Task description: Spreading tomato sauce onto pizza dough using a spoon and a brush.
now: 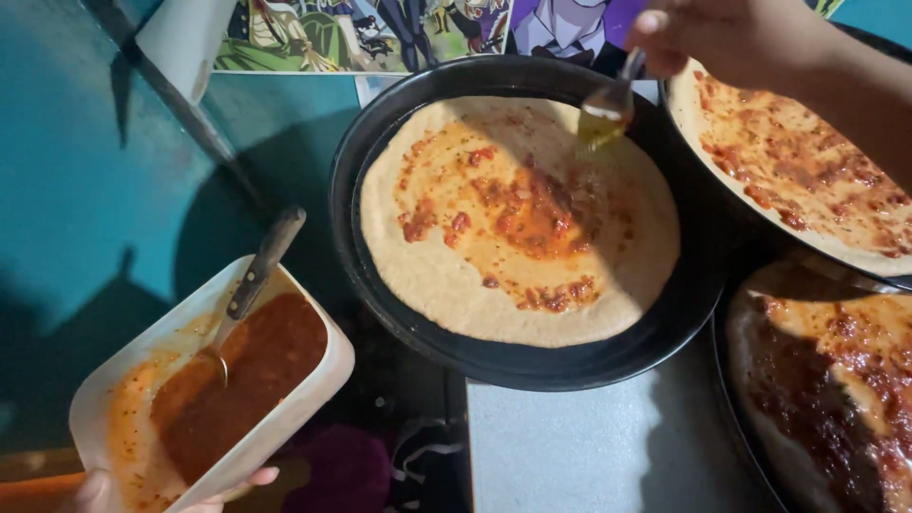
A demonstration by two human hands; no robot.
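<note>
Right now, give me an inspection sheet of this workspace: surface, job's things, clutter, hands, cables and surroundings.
Surface: teal top with a grey board at the front.
Job's things: dough in a black pan, sauce spread over its middle only; white tub of red sauce with a spoon standing in it; brush over the dough's far edge.
Clutter: two more sauced bases, one at the right, one at the front right; dark cloth under the tub.
Hands: right hand holds the brush; left hand fingers grip the tub from below.
Cables: nothing seen.
Surroundings: cartoon poster at the back.
</note>
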